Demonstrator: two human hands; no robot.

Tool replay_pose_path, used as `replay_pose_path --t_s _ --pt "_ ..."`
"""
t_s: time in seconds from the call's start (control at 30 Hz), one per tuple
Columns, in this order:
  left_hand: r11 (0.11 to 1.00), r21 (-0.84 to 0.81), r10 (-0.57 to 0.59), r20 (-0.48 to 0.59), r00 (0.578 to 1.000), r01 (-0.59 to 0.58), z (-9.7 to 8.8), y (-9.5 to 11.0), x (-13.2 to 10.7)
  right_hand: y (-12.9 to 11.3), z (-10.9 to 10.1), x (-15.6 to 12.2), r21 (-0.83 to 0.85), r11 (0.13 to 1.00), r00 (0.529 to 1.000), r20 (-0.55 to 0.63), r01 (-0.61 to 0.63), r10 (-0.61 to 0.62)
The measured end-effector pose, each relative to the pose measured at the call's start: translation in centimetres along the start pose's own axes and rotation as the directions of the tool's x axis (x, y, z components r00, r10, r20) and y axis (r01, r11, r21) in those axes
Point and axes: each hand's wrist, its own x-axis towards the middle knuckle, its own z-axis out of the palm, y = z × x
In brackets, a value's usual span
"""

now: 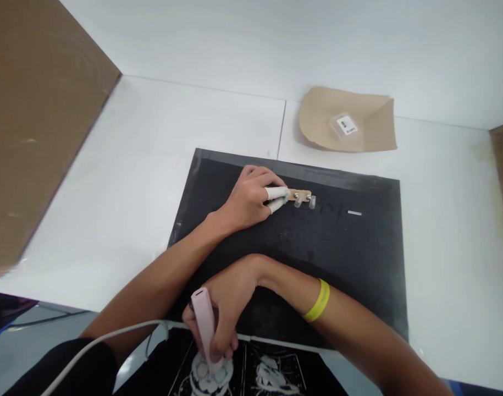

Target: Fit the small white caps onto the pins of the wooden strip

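Observation:
My left hand point(255, 195) rests on the black mat point(337, 253), its thumb and index finger wrapped in white covers and pinched together. Between them is one end of a small tan strip point(303, 193) fitted with metal posts and clear knobs. The covered fingers hide the rest of the strip. Lower down, near my lap, my right hand point(228, 302) is wrapped around a slim pink handheld device point(202, 311). A small slot shows in its upper end, and its lower end points down, away from the strip. To the right of the strip lies a short clear stick point(354, 213).
Behind the mat stands an open brown cardboard tray point(379, 124) holding a clear plastic box point(346, 126) with a white label. A white cable point(111, 333) runs across my left forearm. White panels back the white table point(123, 181), and a brown panel point(45, 110) rises at left.

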Motion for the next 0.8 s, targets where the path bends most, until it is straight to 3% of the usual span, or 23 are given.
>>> replay_pose_path --t_s 0.23,0.6,0.8 --pt "0.994 -0.111 -0.016 -0.019 1.0 0.014 0.0 -0.27 -0.01 0.09 -0.1 0.09 0.01 1.0 1.0 0.001 -0.004 0.004" --pt "0.998 -0.055 0.008 -0.037 0.999 -0.01 -0.03 -0.17 0.22 0.32 -0.24 0.12 -0.019 1.0 1.0 0.03 0.01 -0.009" --pt "1.0 -0.007 -0.017 -0.023 1.0 0.017 0.07 -0.22 0.17 -0.03 0.26 -0.52 -0.031 0.999 0.999 -0.035 0.029 -0.03"
